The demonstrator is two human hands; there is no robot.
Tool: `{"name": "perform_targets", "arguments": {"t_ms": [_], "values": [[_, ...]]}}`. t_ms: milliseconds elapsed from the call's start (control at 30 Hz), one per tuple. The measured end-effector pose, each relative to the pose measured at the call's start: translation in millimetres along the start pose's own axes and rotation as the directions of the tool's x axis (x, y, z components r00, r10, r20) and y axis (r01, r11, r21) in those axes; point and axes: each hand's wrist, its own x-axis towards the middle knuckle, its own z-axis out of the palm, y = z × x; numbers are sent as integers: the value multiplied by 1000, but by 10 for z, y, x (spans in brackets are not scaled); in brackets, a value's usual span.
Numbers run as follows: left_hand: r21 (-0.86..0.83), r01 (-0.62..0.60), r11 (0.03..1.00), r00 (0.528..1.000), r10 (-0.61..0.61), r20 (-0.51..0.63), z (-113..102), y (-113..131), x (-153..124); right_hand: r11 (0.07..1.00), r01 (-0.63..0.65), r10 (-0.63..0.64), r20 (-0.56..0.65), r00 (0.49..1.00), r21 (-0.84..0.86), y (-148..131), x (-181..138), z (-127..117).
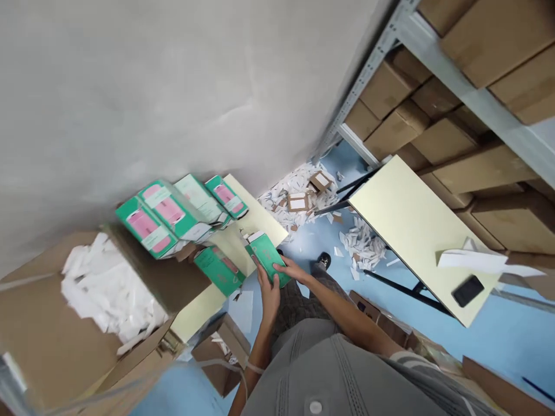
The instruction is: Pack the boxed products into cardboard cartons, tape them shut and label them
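Note:
Between my two hands, in front of my body, is a green box [265, 254] with a white flap at its far end. My left hand [269, 292] is closed around its near left side. From the right, my right hand [291, 270] grips the same box with thumb and fingers. Close by on the left, another green box [220, 270] lies on the pale yellow table [255, 222]. Behind it several green boxes with pink panels [158, 205] stand in a row against the wall.
On the left, a large open carton [39, 323] holds white paper scraps [108, 289]. A second yellow table [403, 214] at right carries a black phone [467, 290] and white paper [472, 260]. Shelves of brown cartons [446, 144] stand behind it. Paper scraps [299, 185] litter the blue floor.

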Motion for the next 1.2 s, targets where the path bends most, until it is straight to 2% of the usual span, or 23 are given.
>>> {"name": "perform_targets", "arguments": {"t_ms": [100, 200, 300, 400, 533, 600, 667, 733, 833, 900, 1067, 1200], "values": [[19, -155, 988, 977, 151, 148, 261, 375, -66, 993, 71, -55, -158, 986, 98, -20, -351, -424], [0, -290, 957, 901, 273, 337, 765, 706, -81, 976, 128, -59, -351, 935, 177, 9, -743, -1007], [-13, -360, 933, 803, 317, 505, 1534, 931, -106, 950, 195, -39, -529, 848, 243, 99, -1151, -1721], [-46, -401, 915, 696, 337, 634, 2473, 1098, -197, 918, 271, -8, -673, 740, 288, 237, -1579, -2488], [-102, -397, 912, 567, 331, 754, 3686, 1312, -469, 889, 344, 43, -803, 595, 303, 452, -2180, -3420], [-88, -363, 927, 523, 281, 805, 4171, 1403, -631, 885, 346, 90, -843, 530, 312, 559, -2453, -3790], [-33, -330, 943, 504, 206, 839, 4540, 1466, -768, 877, 351, 133, -867, 480, 329, 653, -2669, -4076], [29, -320, 947, 505, 145, 851, 4788, 1499, -860, 860, 363, 170, -873, 457, 358, 726, -2806, -4272], [72, -346, 935, 502, 120, 856, 4950, 1509, -913, 822, 370, 241, -854, 461, 432, 785, -2880, -4418], [100, -363, 926, 504, 105, 858, 4959, 1513, -910, 791, 369, 289, -831, 476, 487, 795, -2878, -4445], [211, -375, 903, 544, 29, 839, 4918, 1600, -874, 719, 389, 340, -779, 526, 576, 777, -2867, -4447], [265, -376, 888, 576, 0, 817, 5012, 1691, -890, 674, 405, 366, -756, 543, 617, 791, -2912, -4519]]}}
